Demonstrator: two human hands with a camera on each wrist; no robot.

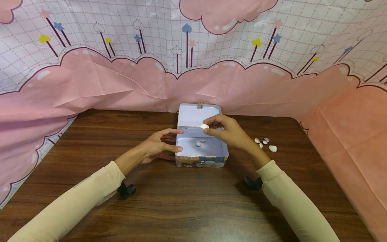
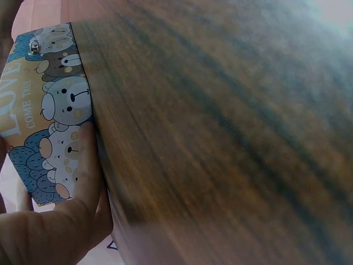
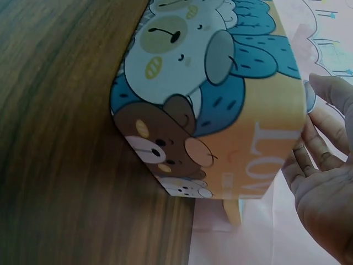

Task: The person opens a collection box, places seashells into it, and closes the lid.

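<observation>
A small tin box (image 1: 201, 160) with bear pictures stands open in the middle of the wooden table, its lid (image 1: 198, 114) raised toward the back. Two small shells (image 1: 200, 143) lie on its pale floor. My right hand (image 1: 225, 131) hovers over the box and pinches a white shell (image 1: 204, 126) between thumb and fingers. My left hand (image 1: 157, 146) holds the box's left side, thumb along the wall and a finger at the rim. The left wrist view shows the thumb (image 2: 85, 165) pressed on the bear print (image 2: 49, 110). The right wrist view shows the box's printed wall (image 3: 209, 99) close up.
Several loose shells (image 1: 266, 144) lie on the table (image 1: 90, 141) right of the box. Pink cloud-patterned cloth (image 1: 121, 80) hangs behind and along both sides. Two small black clips (image 1: 126, 190) sit near the front, one under each forearm.
</observation>
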